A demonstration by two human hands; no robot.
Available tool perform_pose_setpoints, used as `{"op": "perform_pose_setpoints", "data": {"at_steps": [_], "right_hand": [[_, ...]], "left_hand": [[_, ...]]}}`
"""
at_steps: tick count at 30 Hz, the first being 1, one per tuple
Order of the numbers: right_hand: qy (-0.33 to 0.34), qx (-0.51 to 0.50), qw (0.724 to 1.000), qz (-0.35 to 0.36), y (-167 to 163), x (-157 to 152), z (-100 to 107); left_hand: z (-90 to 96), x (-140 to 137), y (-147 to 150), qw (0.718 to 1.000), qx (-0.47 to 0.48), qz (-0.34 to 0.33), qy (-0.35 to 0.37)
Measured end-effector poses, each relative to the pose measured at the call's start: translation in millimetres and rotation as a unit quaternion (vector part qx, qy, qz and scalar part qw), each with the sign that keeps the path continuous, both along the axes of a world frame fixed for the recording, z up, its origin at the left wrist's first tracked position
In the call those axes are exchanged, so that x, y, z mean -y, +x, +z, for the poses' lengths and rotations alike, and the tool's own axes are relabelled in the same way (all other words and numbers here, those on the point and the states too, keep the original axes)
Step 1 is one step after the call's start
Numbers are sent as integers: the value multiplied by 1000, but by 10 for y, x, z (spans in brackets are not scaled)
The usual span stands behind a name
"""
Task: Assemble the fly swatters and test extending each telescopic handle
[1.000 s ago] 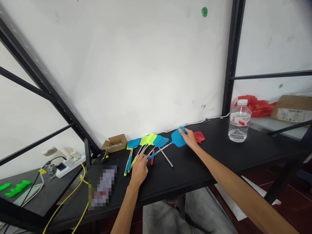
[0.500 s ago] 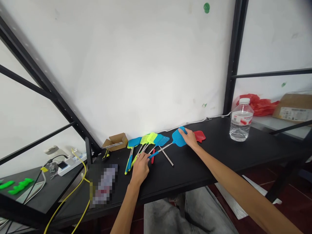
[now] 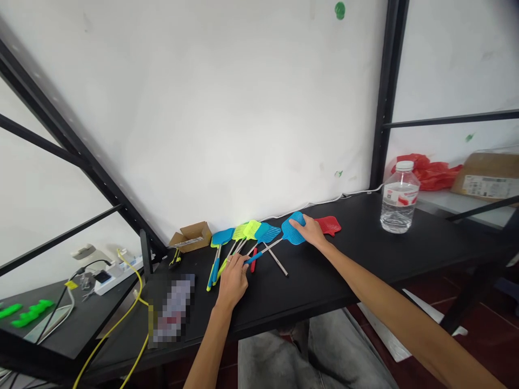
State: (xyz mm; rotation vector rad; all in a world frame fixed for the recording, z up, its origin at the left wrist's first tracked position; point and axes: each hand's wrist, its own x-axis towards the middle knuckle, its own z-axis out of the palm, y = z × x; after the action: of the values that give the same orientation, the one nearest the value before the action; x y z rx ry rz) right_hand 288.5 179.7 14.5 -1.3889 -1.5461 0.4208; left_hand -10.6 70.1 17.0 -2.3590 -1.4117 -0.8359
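A blue fly swatter [image 3: 292, 232] lies slantwise between my two hands over the black table. My left hand [image 3: 233, 278] is closed on its blue handle, while my right hand [image 3: 312, 229] pinches the perforated head, thumb on top. A short stretch of metal shaft shows between them. Behind my left hand several yellow-green fly swatters [image 3: 252, 229] and blue fly swatters [image 3: 222, 236] lie fanned out. A red fly swatter head [image 3: 330, 225] rests right of my right hand. Its metal shaft [image 3: 278, 262] and a red handle [image 3: 253, 261] lie near the held swatter.
An open cardboard box [image 3: 192, 237] stands at the back left. A water bottle [image 3: 400, 200] is upright on the right. Yellow cable [image 3: 132, 302] hangs by the left edge, near a blurred item [image 3: 174, 310]. Black frame posts [image 3: 387, 97] rise at both ends.
My right hand and the blue swatter head have moved slightly left, toward my left hand, and the visible metal shaft looks shorter. My left hand keeps its place on the handle.
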Motion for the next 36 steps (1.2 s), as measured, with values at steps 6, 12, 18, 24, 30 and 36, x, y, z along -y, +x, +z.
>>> {"op": "perform_pose_setpoints", "data": {"at_steps": [6,12,18,24,30,36], "right_hand": [[-12,14,1000,-7,-77,2,-50],[100,73,992,-23,-253,148,-19],[-44,222,965,134,-466,367,-3],[-80,196,963,165,-621,420,-10],[-162,-1,954,250,-473,259,16],[-190,-208,933,223,-397,91,-26]], "left_hand": [[25,-9,44,996,15,71,49],[8,-35,-80,965,77,216,128],[-79,-25,-152,948,69,285,124],[-10,12,-9,959,38,260,109],[32,30,198,992,-44,117,29],[7,44,191,993,-52,106,10]]}}
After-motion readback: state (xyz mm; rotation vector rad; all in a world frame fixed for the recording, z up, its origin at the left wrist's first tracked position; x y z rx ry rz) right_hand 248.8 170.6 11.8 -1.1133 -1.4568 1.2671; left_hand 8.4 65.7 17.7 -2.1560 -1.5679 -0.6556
